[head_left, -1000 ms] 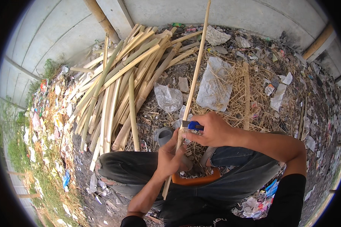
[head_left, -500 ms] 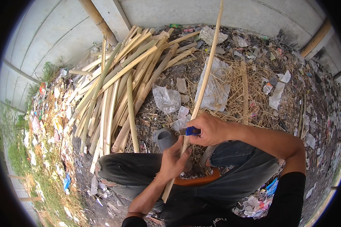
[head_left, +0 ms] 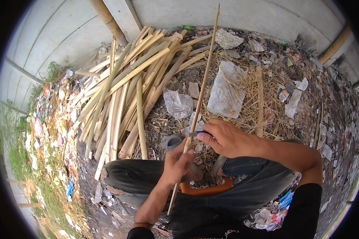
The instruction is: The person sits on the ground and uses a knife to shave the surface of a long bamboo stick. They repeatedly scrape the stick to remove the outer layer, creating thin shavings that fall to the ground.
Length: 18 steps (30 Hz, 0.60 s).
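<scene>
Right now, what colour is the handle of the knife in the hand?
Blue, seen in the head view: the knife in the right hand.

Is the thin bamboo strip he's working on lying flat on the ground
No, the thin bamboo strip is gripped by the left hand, with the right hand against it.

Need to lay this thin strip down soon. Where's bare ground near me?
The dark bare patch between the bamboo pile and the white sack is freest. Left is crowded with bamboo; straw and litter cover the right.
</scene>
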Each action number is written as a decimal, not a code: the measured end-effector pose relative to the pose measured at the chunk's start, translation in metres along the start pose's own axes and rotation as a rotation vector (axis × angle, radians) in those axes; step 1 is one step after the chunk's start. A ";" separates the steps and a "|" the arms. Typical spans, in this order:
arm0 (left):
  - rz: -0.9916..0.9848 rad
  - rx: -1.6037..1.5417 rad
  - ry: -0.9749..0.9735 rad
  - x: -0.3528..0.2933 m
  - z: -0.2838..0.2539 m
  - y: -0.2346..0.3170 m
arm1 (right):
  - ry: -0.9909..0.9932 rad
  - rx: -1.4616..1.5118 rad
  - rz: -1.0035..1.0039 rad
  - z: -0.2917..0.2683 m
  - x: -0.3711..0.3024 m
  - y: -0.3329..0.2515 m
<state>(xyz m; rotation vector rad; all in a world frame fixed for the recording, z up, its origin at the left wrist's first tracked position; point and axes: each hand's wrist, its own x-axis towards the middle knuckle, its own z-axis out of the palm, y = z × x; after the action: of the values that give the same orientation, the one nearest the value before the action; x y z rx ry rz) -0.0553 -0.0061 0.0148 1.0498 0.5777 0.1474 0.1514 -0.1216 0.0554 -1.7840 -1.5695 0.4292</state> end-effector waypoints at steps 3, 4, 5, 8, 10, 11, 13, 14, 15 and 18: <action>0.018 -0.004 -0.001 0.001 -0.003 -0.002 | -0.257 0.000 0.178 -0.004 0.000 -0.011; 0.017 -0.004 -0.006 0.000 -0.004 -0.002 | -0.292 0.003 0.190 -0.003 0.000 -0.014; 0.020 -0.011 -0.021 0.001 -0.005 -0.002 | -0.325 0.004 0.201 -0.002 -0.001 -0.018; 0.017 -0.007 -0.032 0.000 -0.004 -0.003 | -0.349 0.054 0.218 0.003 -0.003 -0.019; 0.002 0.027 0.009 -0.002 0.003 -0.001 | -0.334 0.097 0.214 0.005 -0.004 -0.017; 0.027 0.057 0.002 -0.003 0.005 -0.001 | -0.325 0.115 0.208 0.005 -0.004 -0.016; 0.076 0.119 -0.011 -0.004 0.008 0.000 | -0.326 0.140 0.204 0.006 -0.004 -0.016; 0.064 0.080 -0.019 -0.005 0.007 -0.001 | -0.335 0.147 0.204 0.006 -0.003 -0.016; 0.051 0.040 -0.026 -0.005 0.006 -0.002 | -0.345 0.154 0.205 0.006 -0.003 -0.016; 0.099 0.035 -0.023 -0.003 0.007 -0.001 | -0.362 0.204 0.211 0.001 -0.002 -0.020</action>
<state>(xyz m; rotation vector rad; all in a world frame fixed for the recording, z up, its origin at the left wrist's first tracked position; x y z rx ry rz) -0.0546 -0.0131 0.0178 1.1129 0.5096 0.2124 0.1364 -0.1231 0.0682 -1.7878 -1.5098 1.0248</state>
